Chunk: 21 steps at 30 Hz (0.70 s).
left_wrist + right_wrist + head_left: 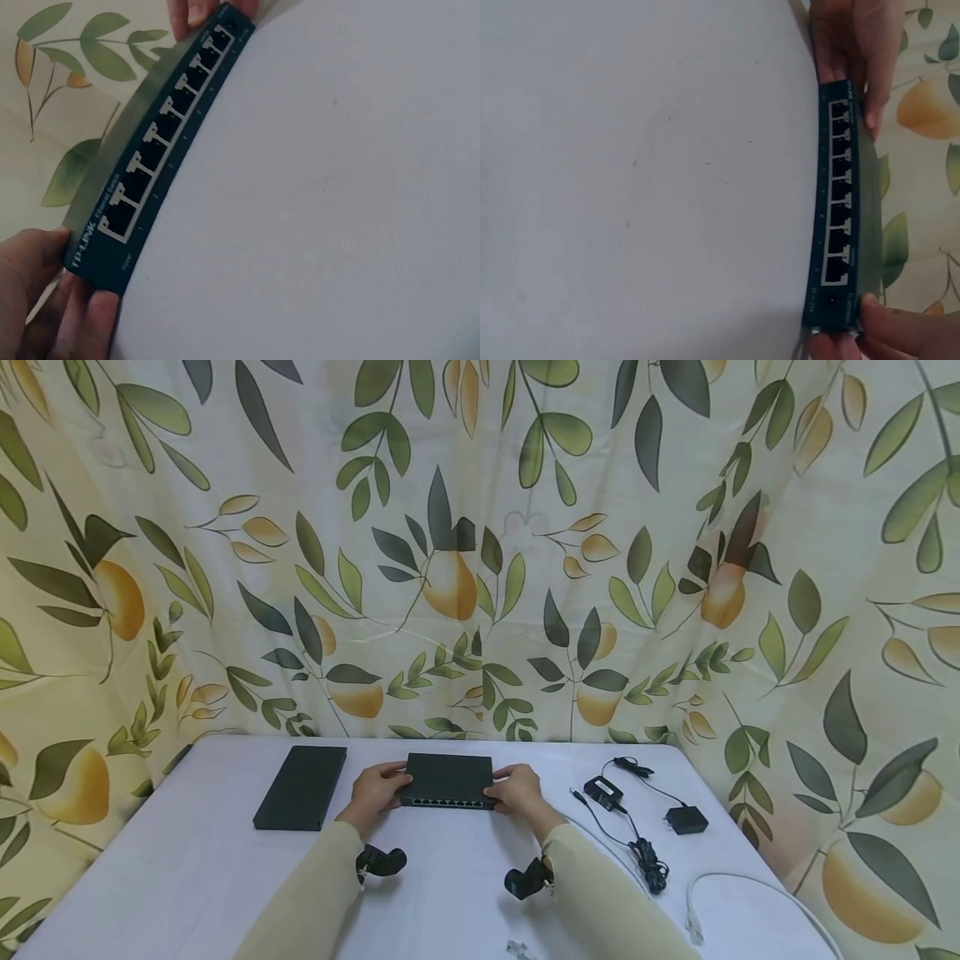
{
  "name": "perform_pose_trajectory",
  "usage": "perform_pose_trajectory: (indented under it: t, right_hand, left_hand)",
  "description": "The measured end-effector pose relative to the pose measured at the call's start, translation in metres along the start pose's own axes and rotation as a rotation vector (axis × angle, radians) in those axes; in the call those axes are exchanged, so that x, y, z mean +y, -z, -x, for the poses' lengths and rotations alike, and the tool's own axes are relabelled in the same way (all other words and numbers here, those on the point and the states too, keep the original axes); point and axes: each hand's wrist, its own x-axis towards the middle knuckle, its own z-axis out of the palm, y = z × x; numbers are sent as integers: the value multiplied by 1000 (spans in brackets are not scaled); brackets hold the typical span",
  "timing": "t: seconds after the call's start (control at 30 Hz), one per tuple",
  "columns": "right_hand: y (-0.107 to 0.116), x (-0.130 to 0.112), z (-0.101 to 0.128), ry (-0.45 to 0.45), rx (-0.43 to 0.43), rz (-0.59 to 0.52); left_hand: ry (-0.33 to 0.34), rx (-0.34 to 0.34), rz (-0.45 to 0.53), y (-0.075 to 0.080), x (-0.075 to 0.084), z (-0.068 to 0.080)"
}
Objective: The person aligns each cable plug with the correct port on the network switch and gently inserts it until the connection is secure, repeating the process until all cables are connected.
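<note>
1. From the head view, a dark network switch (448,781) lies flat on the white bench (450,893), toward the far middle, with its row of ports facing the near edge. The left hand (378,792) grips the switch's left end and the right hand (516,792) grips its right end, fingers curled round the ends with thumbs on top. Both arms wear beige sleeves. To the left, well apart from the switch, lies a second flat black box (302,787). To the right lie a small black plug adapter (686,819) and a black power cable (637,843) with a bundled part. A white cable (750,885) curves along the near right corner. A leaf-and-fruit curtain (480,543) hangs behind the bench.

2. At the left wrist view, the switch (157,157) runs diagonally across the picture, its white-outlined ports plain and a brand name printed at the near end. The left hand (37,292) holds that near end, thumb over the top edge and fingers under the front. The right hand's fingertips (196,11) show at the far end.

3. At the right wrist view, the switch (840,217) stands vertically along the bench edge of the frame. The right hand (900,330) pinches its lower end, and the left hand (859,52) clasps the upper end.
</note>
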Motion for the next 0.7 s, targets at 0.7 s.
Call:
perform_pose_trajectory:
  t: [0.7]
  right_hand:
    - [106,25,1,17,-8,73]
  left_hand:
    - [-30,-6,31,0,-10,-2]
